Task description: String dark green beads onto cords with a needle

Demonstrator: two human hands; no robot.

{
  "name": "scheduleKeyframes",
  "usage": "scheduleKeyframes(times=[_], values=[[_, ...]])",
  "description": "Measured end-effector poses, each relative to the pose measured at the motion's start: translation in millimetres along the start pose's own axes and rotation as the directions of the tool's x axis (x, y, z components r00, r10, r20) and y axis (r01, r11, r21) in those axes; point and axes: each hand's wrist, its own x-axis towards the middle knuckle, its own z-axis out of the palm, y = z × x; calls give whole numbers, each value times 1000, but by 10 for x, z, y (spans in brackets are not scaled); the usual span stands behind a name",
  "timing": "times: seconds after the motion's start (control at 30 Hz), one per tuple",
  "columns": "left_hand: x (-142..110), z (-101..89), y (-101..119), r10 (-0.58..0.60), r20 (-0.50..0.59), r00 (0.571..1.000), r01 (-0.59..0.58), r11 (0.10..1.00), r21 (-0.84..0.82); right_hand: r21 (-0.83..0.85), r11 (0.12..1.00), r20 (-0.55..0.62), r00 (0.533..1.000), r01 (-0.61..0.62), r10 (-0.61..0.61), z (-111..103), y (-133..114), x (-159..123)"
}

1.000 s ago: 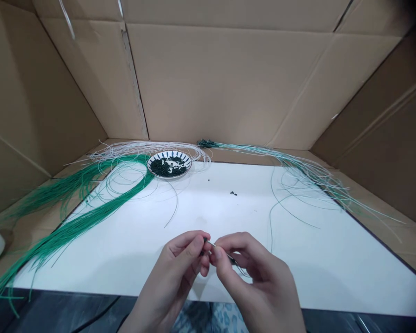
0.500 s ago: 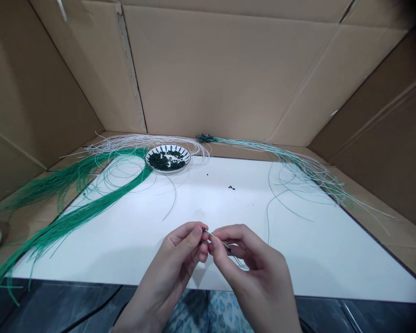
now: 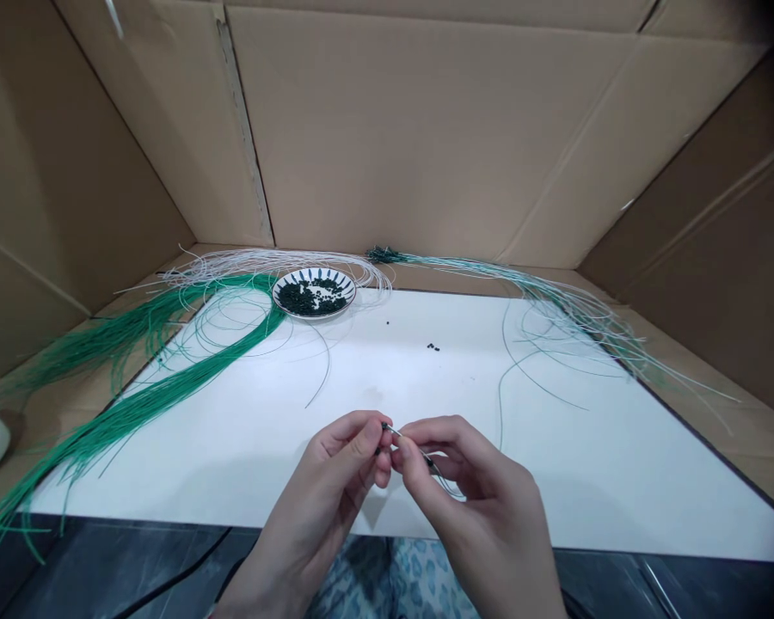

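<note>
Over the near edge of the white board, my two hands meet fingertip to fingertip. My left hand [image 3: 332, 481] is closed, thumb against forefinger, pinching a tiny dark bead [image 3: 385, 426]. My right hand [image 3: 483, 499] is closed too; its thumb and forefinger grip a thin cord [image 3: 395, 432] whose tip reaches the bead. Whether the tip is inside the bead is too small to tell. Loose ends of thin line [image 3: 450, 487] curve out below the right fingers, with a dark bit near them. The lower left fingers are curled, and another dark speck shows beside them.
A striped plate [image 3: 349, 297] of dark beads stands at the back left of the white board [image 3: 387, 378]. Green strands [image 3: 187, 383] and white strands [image 3: 232, 262] lie left. Beaded strands [image 3: 477, 265] run along the back right. Loose beads [image 3: 433, 347] lie mid-board. Cardboard walls [image 3: 426, 129] surround it.
The view has shifted very slightly, bringing more of the white bowl at the left edge into sight. Both hands keep their pinch, with barely any movement between them.
</note>
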Motion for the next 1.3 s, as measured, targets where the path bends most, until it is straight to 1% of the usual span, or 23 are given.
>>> scheduleKeyframes(times=[0.2,0.37,0.43,0.57,0.7,0.9,1.3], values=[[11,-3,-3,5,-11,1000,-5,1000,30,-17,1000,0,1000,24,-24,-2,9,0],[-2,10,7,41,1,999,-40,985,169,-22,999,-8,999,32,-32,-36,7,-7],[-19,14,16,60,-1,998,-58,972,228,-20,999,8,999,39,-39,-59,2,-4],[-53,30,34,103,-42,994,-86,951,298,-20,997,68,995,71,-69,-95,-13,13],[-69,40,48,133,-44,990,-109,929,355,28,999,116,992,42,-45,-102,-28,18],[-67,34,47,156,-34,987,-131,914,385,43,999,135,991,-7,1,-94,-43,6],[-83,39,47,166,-38,985,-139,911,388,89,996,125,992,18,-29,-92,-68,6]])
